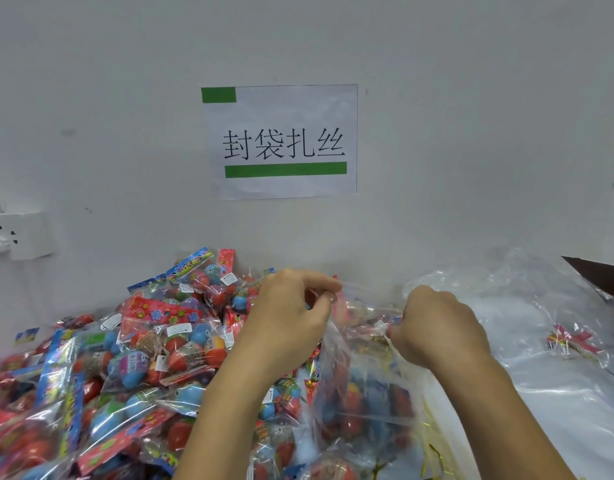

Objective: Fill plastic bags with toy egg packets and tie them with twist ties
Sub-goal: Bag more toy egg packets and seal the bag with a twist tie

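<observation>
Together pinching the clear plastic bag [364, 386] at its mouth: left hand [291, 317] and right hand [437, 327], fingers curled; egg packets [132, 355] left of the fingers.

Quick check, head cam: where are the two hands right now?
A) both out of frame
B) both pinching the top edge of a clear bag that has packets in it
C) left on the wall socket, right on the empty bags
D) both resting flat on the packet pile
B: the left hand and right hand each pinch the mouth of the clear plastic bag, with red and blue toy egg packets visible through it.
</observation>
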Tool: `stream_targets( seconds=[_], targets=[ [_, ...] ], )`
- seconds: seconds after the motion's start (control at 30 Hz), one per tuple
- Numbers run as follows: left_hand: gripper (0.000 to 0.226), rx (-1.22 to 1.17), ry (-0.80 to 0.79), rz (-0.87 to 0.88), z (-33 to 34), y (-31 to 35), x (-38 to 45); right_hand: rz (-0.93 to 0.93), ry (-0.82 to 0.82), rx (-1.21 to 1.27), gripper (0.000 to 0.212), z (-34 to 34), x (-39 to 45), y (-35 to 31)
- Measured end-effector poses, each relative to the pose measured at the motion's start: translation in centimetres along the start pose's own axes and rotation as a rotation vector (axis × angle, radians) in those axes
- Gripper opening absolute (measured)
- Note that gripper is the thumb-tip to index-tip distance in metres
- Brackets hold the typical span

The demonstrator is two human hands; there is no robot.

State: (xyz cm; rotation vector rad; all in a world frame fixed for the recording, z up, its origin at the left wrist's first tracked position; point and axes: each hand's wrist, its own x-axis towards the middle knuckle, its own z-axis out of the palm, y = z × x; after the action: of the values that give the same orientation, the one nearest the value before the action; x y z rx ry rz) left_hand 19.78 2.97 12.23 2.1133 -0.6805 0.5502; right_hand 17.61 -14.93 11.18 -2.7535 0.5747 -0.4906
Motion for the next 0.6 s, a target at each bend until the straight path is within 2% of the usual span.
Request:
stream_targets(
  seconds=[0.07, 0.17, 0.23, 0.37, 0.43, 0.47, 0.6],
  targets=[
    [0.025, 0.004, -0.007, -0.003, 0.0, 0.0, 0.0, -0.014, -0.039, -0.006, 0.03, 0.2, 0.0, -0.1],
    [0.024, 0.016, -0.026, -0.013, 0.3, 0.0, 0.0, -0.051, -0.186, -0.063, 0.032, 0.7, -0.3, -0.4],
    [0.023, 0.03, -0.046, -0.006, 0.6, 0.1, -0.1, -0.061, -0.24, -0.096, 0.02, 1.1, -0.5, -0.6],
    [0.026, 0.054, -0.073, 0.018, 1.1, 0.1, -0.1, -0.03, -0.277, -0.151, 0.003, 1.3, -0.8, -0.7],
    [0.028, 0.057, -0.084, 0.023, 1.3, 0.2, -0.1, -0.012, -0.287, -0.154, 0.018, 1.1, -0.8, -0.6],
    [0.028, 0.059, -0.087, 0.025, 1.4, 0.2, -0.1, -0.009, -0.29, -0.149, 0.019, 1.1, -0.7, -0.6],
    [0.029, 0.059, -0.088, 0.022, 1.4, 0.0, 0.0, 0.003, -0.218, -0.095, 0.008, 0.6, -0.6, -0.3]
  ],
)
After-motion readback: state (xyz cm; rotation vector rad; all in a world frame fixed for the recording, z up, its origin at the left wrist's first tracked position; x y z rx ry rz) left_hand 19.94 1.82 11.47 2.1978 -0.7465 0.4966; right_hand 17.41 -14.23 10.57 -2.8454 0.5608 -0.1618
